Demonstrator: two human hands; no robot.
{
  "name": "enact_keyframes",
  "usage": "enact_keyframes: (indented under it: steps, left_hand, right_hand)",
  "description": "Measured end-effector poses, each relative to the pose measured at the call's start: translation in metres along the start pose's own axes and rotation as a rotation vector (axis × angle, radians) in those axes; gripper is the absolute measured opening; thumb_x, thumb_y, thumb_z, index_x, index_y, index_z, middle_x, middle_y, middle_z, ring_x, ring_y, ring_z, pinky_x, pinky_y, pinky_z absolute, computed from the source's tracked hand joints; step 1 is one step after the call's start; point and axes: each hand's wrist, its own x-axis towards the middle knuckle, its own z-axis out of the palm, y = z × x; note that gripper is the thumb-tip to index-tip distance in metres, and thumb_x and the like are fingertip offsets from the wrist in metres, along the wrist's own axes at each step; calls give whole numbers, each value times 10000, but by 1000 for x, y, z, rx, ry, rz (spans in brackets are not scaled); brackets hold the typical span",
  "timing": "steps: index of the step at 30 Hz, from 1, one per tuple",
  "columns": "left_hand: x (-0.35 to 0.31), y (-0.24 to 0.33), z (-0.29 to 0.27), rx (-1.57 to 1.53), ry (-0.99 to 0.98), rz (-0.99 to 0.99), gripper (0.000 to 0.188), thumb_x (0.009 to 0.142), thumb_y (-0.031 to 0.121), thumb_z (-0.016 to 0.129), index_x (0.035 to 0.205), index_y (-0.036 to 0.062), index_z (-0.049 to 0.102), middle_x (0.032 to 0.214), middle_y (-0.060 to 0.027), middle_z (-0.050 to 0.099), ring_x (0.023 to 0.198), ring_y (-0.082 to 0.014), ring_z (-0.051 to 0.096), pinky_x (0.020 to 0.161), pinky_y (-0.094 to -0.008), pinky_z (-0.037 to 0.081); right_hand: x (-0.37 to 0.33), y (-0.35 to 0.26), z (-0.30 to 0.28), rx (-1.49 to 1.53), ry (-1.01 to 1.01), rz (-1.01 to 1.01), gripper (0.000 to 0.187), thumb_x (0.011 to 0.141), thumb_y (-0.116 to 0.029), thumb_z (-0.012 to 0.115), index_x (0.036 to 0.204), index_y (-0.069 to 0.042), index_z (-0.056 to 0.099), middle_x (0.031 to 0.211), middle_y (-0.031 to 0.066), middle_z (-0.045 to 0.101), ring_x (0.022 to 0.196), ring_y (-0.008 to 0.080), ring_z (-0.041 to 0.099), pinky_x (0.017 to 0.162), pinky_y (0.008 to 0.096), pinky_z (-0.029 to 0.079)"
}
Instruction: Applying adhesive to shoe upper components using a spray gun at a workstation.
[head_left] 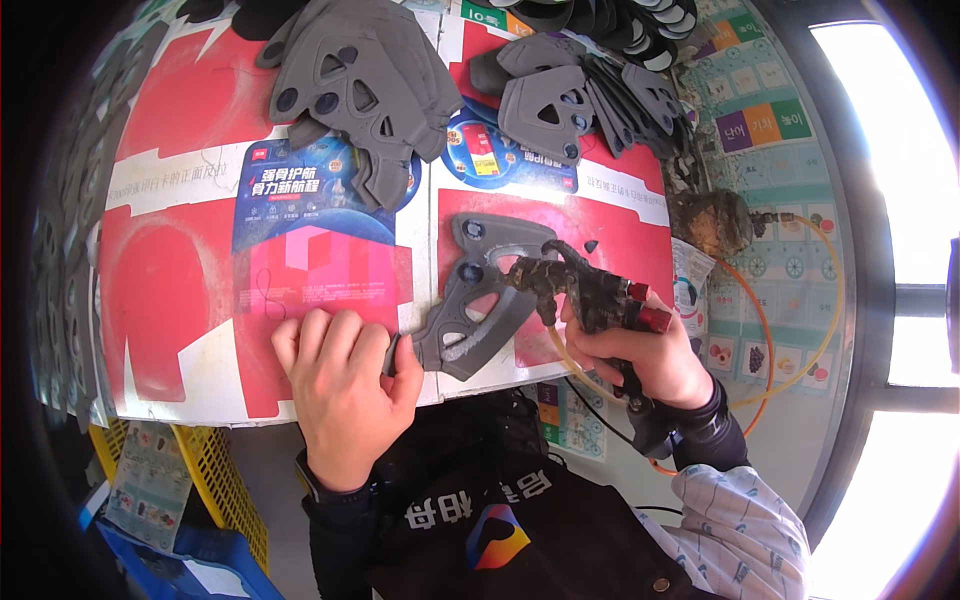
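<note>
A dark grey foam-like piece (502, 332) with cut-out windows and round dark recesses lies on the table in front of me. My left hand (345, 385) rests at its lower left end, fingers curled and thumb against the tip, pinching it. In my right hand (655, 355) is a spray gun (590, 295), crusted with brown residue and fitted with red knobs. Its nozzle points left, just above the piece's middle. Part of the piece is hidden behind the gun. Whitish residue marks the piece's lower edge.
Red and white printed card (165, 270) covers the table. Similar grey pieces are piled at the far left (400, 80) and far right (540, 115). A crusted brown lump (715, 222) sits beyond the right edge, near yellow and orange hoses (835, 330). A yellow crate (225, 480) stands below left.
</note>
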Motion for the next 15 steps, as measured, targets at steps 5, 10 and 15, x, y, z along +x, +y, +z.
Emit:
enact_keyframes:
  steps: [5,10,15]
  left_hand:
    - [1,0,2,-2,2,6,249,818,147,754,714,72,541,783,-79,476,813,-288,507,841,-445,386]
    - [0,0,-1,7,-2,4,244,822,154,756,718,73,550,782,-75,483,812,-283,509,841,-445,387]
    - [-2,-1,-1,-9,4,2,231,827,149,754,723,70,564,784,-67,492,814,-278,511,843,-444,385]
  right_hand:
    - [-9,7,1,52,0,48,224,924,37,642,1143,-10,636,839,31,625,597,62,511,503,227,363]
    - [-17,13,-4,69,5,75,253,919,59,641,1162,-11,636,890,35,638,655,67,547,507,219,380]
    - [-12,11,1,83,-30,56,262,921,59,646,1172,-15,642,900,29,644,674,65,562,509,214,388]
